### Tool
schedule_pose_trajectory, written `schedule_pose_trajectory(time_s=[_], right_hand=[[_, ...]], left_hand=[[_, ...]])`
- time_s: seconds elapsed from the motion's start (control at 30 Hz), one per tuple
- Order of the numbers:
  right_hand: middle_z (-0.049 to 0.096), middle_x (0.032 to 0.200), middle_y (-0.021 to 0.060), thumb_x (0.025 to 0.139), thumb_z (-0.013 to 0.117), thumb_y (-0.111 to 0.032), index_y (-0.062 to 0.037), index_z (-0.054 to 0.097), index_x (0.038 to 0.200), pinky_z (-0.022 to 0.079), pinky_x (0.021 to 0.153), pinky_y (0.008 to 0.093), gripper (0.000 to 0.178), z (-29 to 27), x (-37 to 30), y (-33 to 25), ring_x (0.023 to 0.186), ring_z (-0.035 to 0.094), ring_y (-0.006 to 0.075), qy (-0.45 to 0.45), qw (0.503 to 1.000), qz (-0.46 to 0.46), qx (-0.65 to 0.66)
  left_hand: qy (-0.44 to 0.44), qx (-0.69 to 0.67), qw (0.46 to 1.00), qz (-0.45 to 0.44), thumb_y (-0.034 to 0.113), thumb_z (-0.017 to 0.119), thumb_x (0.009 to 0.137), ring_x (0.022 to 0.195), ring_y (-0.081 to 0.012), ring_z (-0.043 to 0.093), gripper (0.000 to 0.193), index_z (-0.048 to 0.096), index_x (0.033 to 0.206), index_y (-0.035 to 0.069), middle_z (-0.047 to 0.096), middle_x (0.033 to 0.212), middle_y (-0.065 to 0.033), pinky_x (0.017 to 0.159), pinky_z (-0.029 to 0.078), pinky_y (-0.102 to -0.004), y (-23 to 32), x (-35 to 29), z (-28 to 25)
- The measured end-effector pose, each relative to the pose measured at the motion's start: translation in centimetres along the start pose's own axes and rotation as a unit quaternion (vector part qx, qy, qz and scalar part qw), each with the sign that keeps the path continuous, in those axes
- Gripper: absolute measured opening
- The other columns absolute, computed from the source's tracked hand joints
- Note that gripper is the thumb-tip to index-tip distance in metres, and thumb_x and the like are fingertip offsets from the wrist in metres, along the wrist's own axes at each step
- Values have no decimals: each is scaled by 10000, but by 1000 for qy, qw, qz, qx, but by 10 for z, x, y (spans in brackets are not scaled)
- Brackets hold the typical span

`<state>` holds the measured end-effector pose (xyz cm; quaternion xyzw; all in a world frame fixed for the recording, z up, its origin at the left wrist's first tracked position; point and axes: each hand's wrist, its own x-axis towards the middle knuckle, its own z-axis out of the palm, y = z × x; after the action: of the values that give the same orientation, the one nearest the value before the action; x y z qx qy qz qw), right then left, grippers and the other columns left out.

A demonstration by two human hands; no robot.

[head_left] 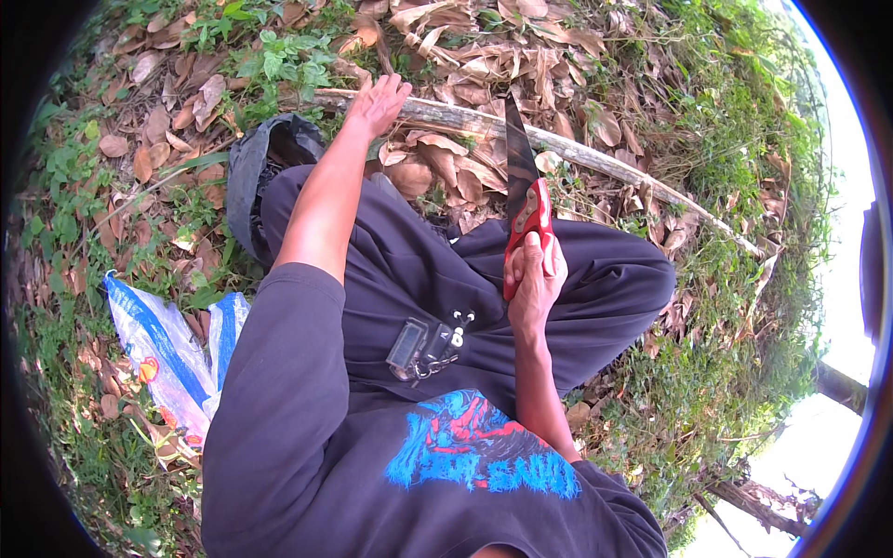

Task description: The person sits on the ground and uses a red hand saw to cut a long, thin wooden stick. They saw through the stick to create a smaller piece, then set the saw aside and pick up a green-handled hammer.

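Observation:
My right hand (534, 272) is wrapped round the red handle of a pruning saw (529, 211). Its dark, tapering blade points away from me, and the tip overlaps a long pale branch (575, 147) in view. That branch lies across the dry leaves beyond my crossed legs, slanting nearer toward the right. At its left end, my left hand (379, 105) reaches over the wood with fingers stretched out; the palm side is hidden, so I cannot tell how firmly it presses on the branch.
A black plastic bag (249, 195) stands by my left knee. Farther left lies a white sack with blue stripes (172, 339). A small device with a display (407, 348) and keys rests on my lap. Dry leaves (460, 172) and green plants (284, 60) cover the ground.

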<state>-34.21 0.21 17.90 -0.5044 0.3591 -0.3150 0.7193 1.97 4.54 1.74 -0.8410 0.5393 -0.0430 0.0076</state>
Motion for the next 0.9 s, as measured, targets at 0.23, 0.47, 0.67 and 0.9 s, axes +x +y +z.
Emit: schedule_pose_trajectory(time_s=[0.23,0.47,0.67,0.9], right_hand=[[382,565,-33,1032,556,-199,-80,466,804,329,420,214,272,11,-12,-1,445,356,55,13,1000,-2,7],[429,582,-19,1027,562,-176,-25,515,948,349,420,214,176,7,-14,-4,463,385,52,-10,999,-31,16],[448,588,-11,1025,567,-176,-26,518,939,353,425,220,180,6,-15,-11,467,393,58,-3,999,-42,11],[446,589,-8,1024,570,-178,-31,517,943,339,408,211,176,5,-14,-21,450,397,59,7,999,-43,5]], left_hand=[[6,42,999,11,90,534,892,1087,-237,560,243,554,1133,80,535,1145,-87,848,533,-405,14,0,-3],[-39,-2,999,32,102,663,804,1021,-299,599,546,455,1293,-27,572,1124,-164,860,547,-400,4,2,0],[-107,-41,993,19,241,723,807,1059,-333,639,850,281,1468,-60,636,1124,-220,888,546,-443,-8,7,2],[-172,-204,962,-52,314,697,810,1048,-437,633,695,396,1357,9,641,1141,-277,922,526,-485,-28,29,-21]])
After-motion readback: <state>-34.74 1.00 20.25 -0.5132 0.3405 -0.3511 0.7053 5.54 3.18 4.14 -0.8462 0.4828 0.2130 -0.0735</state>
